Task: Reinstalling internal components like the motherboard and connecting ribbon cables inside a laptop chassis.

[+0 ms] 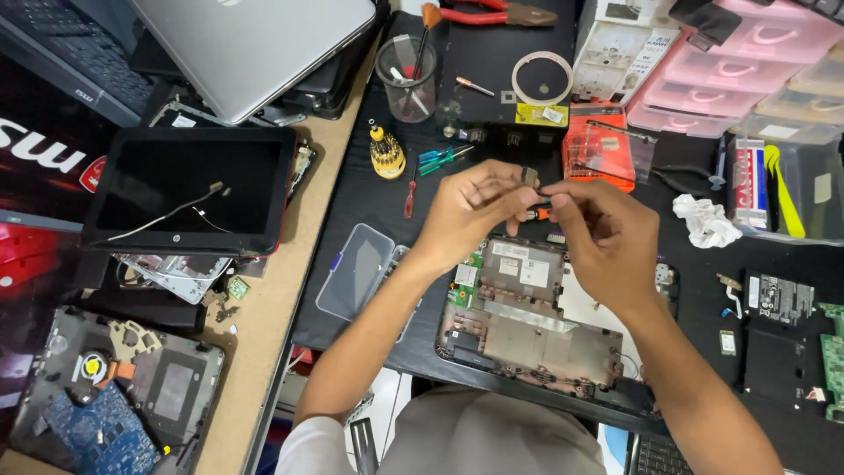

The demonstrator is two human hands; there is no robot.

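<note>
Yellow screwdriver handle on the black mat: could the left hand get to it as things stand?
Probably yes. The yellow screwdriver handle stands just beyond and left of the left hand, with bare mat between them. The hand now pinches a small part, though.

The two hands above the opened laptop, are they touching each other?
Touching: the head view shows the left hand and right hand meeting at the fingertips around a small part.

Both hands, the left hand (470,211) and the right hand (607,242), met above the opened laptop base (527,325), which filled the mat directly beneath them. Just beyond the fingertips, screwdrivers (440,158) and an orange packet (607,145) crowded the mat. Bare black mat (352,198) lay open to the left, short of the clear plastic case (356,273). Crumpled tissue (708,222) blocked the right.
</note>
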